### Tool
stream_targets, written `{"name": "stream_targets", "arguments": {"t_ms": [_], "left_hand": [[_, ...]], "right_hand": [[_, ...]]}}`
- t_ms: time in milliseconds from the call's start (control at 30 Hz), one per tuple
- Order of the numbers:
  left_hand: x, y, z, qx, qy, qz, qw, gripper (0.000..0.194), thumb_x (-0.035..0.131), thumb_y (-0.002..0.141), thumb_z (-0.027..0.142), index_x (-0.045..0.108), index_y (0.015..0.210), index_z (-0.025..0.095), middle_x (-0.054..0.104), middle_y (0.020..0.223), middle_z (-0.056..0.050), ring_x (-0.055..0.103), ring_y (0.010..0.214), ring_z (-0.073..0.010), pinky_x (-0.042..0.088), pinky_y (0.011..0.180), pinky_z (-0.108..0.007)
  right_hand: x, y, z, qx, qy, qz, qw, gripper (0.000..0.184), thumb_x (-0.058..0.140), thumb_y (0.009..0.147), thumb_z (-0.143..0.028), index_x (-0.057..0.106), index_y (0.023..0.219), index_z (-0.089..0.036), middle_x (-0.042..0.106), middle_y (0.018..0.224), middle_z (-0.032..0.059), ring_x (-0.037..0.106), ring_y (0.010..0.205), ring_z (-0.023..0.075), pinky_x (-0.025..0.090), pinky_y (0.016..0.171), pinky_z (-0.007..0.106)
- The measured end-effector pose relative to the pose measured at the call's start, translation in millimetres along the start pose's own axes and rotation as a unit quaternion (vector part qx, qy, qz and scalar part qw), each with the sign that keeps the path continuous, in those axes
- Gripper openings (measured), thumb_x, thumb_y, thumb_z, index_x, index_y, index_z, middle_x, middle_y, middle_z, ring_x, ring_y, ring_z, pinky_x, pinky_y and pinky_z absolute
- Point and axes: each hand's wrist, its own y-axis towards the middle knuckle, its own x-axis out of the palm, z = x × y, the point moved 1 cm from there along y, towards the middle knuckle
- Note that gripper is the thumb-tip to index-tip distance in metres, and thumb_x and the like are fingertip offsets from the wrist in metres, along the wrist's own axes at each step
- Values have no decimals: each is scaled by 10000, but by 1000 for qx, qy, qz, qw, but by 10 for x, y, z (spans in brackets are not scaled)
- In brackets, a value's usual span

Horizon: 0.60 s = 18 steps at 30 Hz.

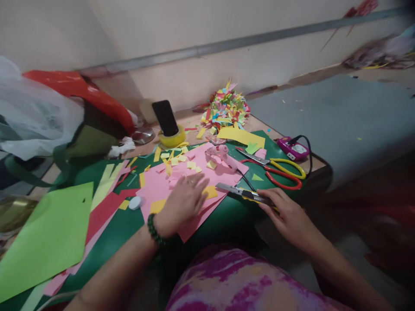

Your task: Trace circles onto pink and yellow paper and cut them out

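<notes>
My left hand (182, 203) lies flat, fingers spread, on a pink paper sheet (162, 183) strewn with small yellow paper squares (191, 164). A dark bead bracelet circles that wrist. My right hand (285, 214) grips a utility knife (241, 192) with a yellow and black handle. Its metal blade points left toward the pink sheet's right edge. The sheet rests on a green cutting mat (227, 216) on a low table.
Red and yellow scissors (275, 169), a pink gadget with a cable (293, 149), a phone standing in a yellow tape roll (167, 125), a heap of coloured paper strips (227, 108), a lime green sheet (48, 233), a white cap (135, 202), and bags (48, 112) at left.
</notes>
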Motion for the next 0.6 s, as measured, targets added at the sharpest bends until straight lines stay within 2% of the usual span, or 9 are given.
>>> {"name": "stream_targets", "arguments": {"t_ms": [67,133,267,400,600], "left_hand": [[176,-205,139,10,21,-16,1000,549,333,976,471,394,1442,186,423,1493,-143,349,1389,-285,306,1105,-507],[338,-347,193,1,29,-33,999,735,309,925,633,301,1490,163,364,1525,-164,288,1423,-303,293,1110,-516],[536,-448,179,-18,31,-46,998,832,256,892,700,260,1502,134,336,1535,-166,269,1435,-298,295,1110,-518],[588,-457,171,-19,24,-31,999,880,271,869,728,204,1518,138,301,1549,-168,237,1447,-299,281,1118,-513],[575,-461,178,-21,7,-42,999,914,272,847,758,171,1527,155,274,1560,-159,209,1456,-301,237,1141,-513]], "right_hand": [[24,-5,4,-4,-14,-15,1000,228,429,958,-295,565,1128,-228,637,1050,104,663,951,241,568,744,343],[40,1,2,-9,-27,-29,999,235,412,965,-293,565,1129,-221,633,1058,107,662,949,239,572,728,337],[50,11,-10,-18,-49,-41,998,247,392,975,-292,564,1132,-210,626,1061,112,661,943,241,576,722,342],[48,-17,-5,-31,-39,-51,997,244,391,974,-255,551,1153,-209,612,1075,111,663,941,233,575,752,345],[79,-22,4,-51,-23,-49,997,242,407,973,-234,539,1174,-210,602,1074,109,651,967,224,565,815,345]]}}
